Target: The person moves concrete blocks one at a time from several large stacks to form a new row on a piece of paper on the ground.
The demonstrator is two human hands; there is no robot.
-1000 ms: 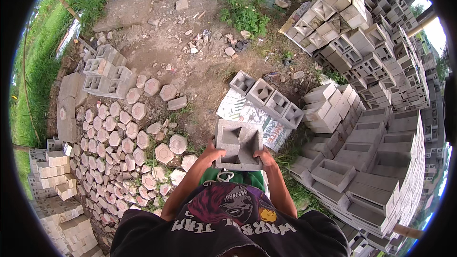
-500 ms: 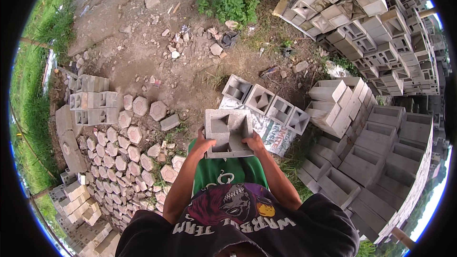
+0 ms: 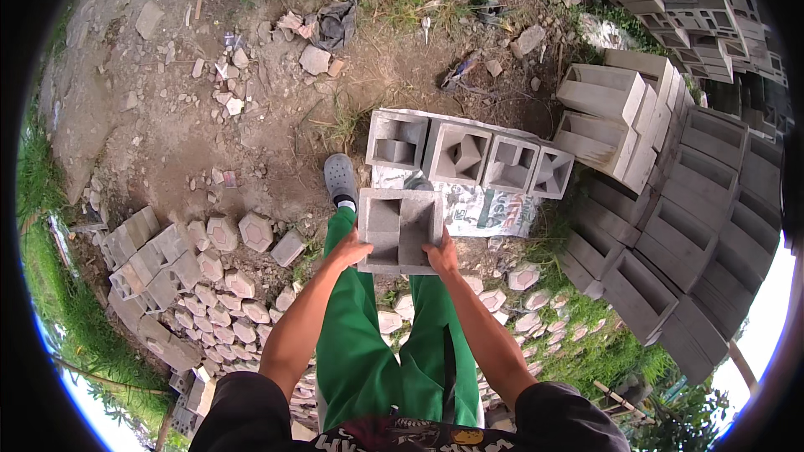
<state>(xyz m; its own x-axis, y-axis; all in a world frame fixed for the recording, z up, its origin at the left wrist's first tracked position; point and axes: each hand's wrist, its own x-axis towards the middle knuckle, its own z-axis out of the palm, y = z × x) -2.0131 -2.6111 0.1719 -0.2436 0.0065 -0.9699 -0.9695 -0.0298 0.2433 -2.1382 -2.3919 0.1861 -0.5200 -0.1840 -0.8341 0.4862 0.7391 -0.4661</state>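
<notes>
The block (image 3: pixel 402 233) is found clasped at its two sides by the left grip (image 3: pixel 348 249) and the right grip (image 3: pixel 441 254), just short of the row (image 3: pixel 461 156) by the printed sheet (image 3: pixel 490 213); no contact with the row is seen. Carrying is judged in hand. For any onward move, a level, even hold is judged necessary.

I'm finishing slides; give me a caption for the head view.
Left hand and right hand hold a hollow grey block near four similar blocks on white sheeting.
</notes>
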